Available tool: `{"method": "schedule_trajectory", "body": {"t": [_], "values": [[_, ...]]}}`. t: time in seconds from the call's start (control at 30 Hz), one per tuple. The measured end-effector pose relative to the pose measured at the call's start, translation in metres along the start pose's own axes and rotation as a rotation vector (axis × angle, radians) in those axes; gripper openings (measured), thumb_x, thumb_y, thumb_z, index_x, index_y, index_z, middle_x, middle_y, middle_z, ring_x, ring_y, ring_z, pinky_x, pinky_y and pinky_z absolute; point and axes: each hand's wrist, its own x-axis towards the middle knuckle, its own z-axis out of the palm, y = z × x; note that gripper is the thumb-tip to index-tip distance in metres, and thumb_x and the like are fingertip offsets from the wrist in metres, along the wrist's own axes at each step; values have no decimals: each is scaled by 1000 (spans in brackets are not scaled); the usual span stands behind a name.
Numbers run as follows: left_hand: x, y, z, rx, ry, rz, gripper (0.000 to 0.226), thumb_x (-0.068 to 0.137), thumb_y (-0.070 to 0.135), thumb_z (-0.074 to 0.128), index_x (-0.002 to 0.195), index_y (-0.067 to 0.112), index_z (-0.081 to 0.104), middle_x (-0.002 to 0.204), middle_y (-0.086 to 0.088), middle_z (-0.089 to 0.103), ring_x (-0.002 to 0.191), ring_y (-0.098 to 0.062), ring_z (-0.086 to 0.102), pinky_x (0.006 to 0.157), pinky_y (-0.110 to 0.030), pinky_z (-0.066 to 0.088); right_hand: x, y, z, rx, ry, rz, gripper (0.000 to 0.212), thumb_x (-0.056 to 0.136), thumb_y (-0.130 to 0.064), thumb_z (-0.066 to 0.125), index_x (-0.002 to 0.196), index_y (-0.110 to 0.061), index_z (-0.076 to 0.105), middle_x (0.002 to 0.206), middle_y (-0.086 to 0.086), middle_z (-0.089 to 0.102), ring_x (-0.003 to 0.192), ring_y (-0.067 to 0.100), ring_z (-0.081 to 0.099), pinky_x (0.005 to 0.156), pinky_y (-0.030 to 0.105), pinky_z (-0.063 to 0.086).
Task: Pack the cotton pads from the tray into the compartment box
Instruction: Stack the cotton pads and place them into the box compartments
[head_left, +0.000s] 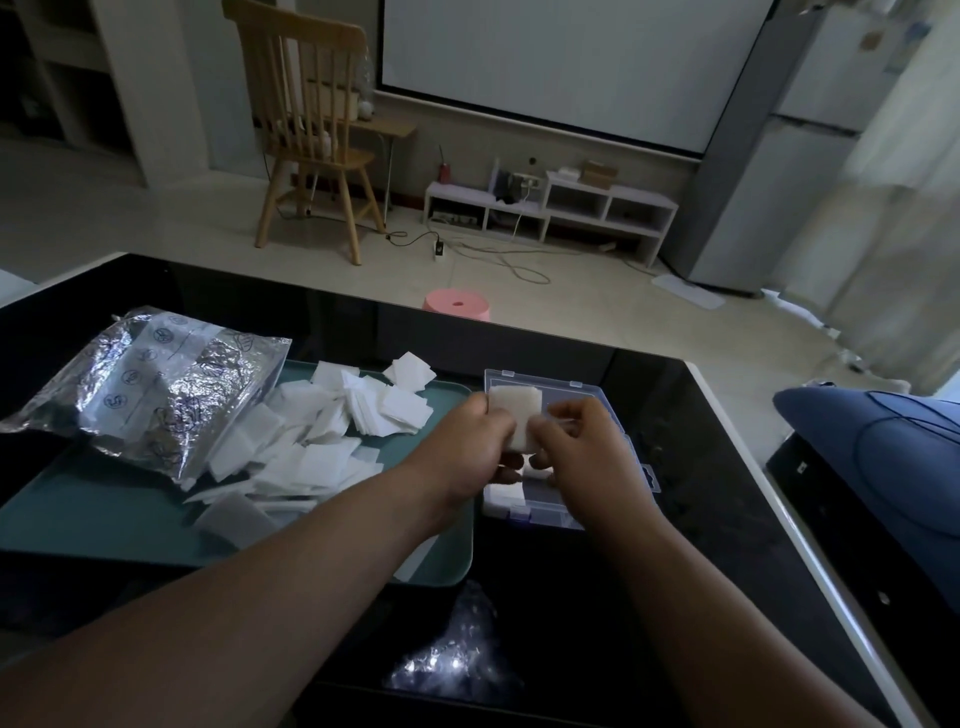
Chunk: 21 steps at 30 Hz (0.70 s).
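Note:
A teal tray (104, 525) on the dark table carries a loose heap of several white square cotton pads (322, 431). Right of it lies a clear plastic compartment box (602, 410) with its lid open; white pads (504, 493) fill its near-left compartment. Above the box, my left hand (467, 452) and my right hand (587, 447) together pinch a small stack of pads (519, 415), one hand on each side, holding it upright. My hands hide most of the box's compartments.
A crinkled silver foil bag (156, 389) lies across the tray's left part. A piece of clear plastic wrap (457, 660) sits on the table near me. A blue cushion (883, 457) lies at the right, and a pink stool (457, 306) stands beyond the far table edge.

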Motion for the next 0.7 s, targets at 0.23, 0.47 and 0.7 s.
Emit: {"method": "schedule_trajectory", "body": {"t": [0.23, 0.47, 0.7], "values": [[11, 5, 18, 79, -30, 94, 17, 105, 16, 52, 120, 12, 60, 113, -15, 69, 85, -22, 67, 68, -29, 60, 9, 3, -18, -94, 56, -95, 8, 102, -29, 64, 103, -24, 70, 92, -8, 73, 86, 8, 68, 69, 24, 50], [24, -13, 1, 685, -24, 201, 18, 101, 21, 50, 111, 23, 65, 98, 8, 66, 81, -12, 61, 67, -27, 47, 29, 29, -41, -188, 108, 43, 12, 96, -29, 72, 102, -21, 67, 97, 0, 71, 88, 17, 67, 72, 32, 54], [19, -29, -5, 1307, -196, 329, 30, 98, 24, 43, 114, 26, 69, 116, 1, 69, 115, -22, 55, 98, -42, 42, 37, 58, -27, -459, -33, 152, 18, 88, -38, 75, 97, -26, 64, 93, -9, 65, 85, 12, 65, 78, 35, 57]]}}
